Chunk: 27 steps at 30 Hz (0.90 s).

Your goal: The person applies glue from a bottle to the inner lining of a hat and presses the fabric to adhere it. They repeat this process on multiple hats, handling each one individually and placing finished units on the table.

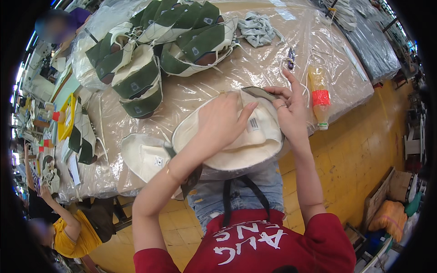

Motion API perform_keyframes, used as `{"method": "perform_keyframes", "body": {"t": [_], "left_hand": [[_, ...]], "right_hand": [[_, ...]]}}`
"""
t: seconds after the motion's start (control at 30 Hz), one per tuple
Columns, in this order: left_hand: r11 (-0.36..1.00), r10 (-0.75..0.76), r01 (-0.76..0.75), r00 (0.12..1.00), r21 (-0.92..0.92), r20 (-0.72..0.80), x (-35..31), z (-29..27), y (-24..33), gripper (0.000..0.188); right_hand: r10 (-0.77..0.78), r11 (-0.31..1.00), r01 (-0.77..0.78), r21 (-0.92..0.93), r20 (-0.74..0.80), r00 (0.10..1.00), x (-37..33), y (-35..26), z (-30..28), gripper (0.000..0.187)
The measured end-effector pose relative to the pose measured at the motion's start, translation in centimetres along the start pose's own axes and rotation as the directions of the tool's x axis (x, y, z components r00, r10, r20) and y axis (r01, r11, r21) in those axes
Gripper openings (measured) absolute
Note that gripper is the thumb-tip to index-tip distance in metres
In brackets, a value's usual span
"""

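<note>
The red short-sleeved shirt with white lettering lies nearest the camera at the lower edge, with a dark strap hanging over blue denim at the person's lap. Both bare forearms rise from it to a cream fabric shoe upper with a pale fleecy lining, held at the near edge of the table covered in clear plastic sheeting. The left hand lies palm down on the upper's top, fingers bent and closed over the fabric, fingertips beside a small white sewn-in label. The right hand grips the upper's right rim, which shows a dark edge strip; its index finger points upward and a ring sits on one finger. A second cream upper lies flat on the table just to the left of the held one. Further back, a heap of green-and-cream shoe uppers occupies the table's left half. A crumpled grey cloth lies beyond the heap's right end. A clear plastic bottle with a red label lies on the sheeting just right of the right hand. At the lower left, another person in a yellow top is beside the table. The floor is yellow tile.
</note>
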<state>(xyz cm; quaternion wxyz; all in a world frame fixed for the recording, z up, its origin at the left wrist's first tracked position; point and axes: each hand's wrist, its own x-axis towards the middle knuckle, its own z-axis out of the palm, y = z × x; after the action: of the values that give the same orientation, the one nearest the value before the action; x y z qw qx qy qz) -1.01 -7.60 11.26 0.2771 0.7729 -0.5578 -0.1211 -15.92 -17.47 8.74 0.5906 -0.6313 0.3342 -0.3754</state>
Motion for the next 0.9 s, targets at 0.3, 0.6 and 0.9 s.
{"method": "perform_keyframes", "body": {"t": [0.3,0.6,0.9], "left_hand": [[0.965,-0.237,0.256,0.946,-0.063,0.222,4.7,5.2,-2.2,0.048],[0.93,-0.041,0.13,0.966,-0.343,0.255,3.4,5.3,-2.7,0.035],[0.887,0.02,0.088,0.974,-0.454,0.227,2.6,5.3,-3.3,0.03]], "right_hand": [[-0.056,0.998,0.059,0.014,-0.12,0.991,-0.1,1.7,-0.2,0.077],[-0.061,0.99,0.081,0.113,-0.171,0.983,0.3,1.6,-1.4,0.074],[-0.102,0.982,0.126,0.138,-0.168,0.98,-0.7,2.0,-1.1,0.071]]}}
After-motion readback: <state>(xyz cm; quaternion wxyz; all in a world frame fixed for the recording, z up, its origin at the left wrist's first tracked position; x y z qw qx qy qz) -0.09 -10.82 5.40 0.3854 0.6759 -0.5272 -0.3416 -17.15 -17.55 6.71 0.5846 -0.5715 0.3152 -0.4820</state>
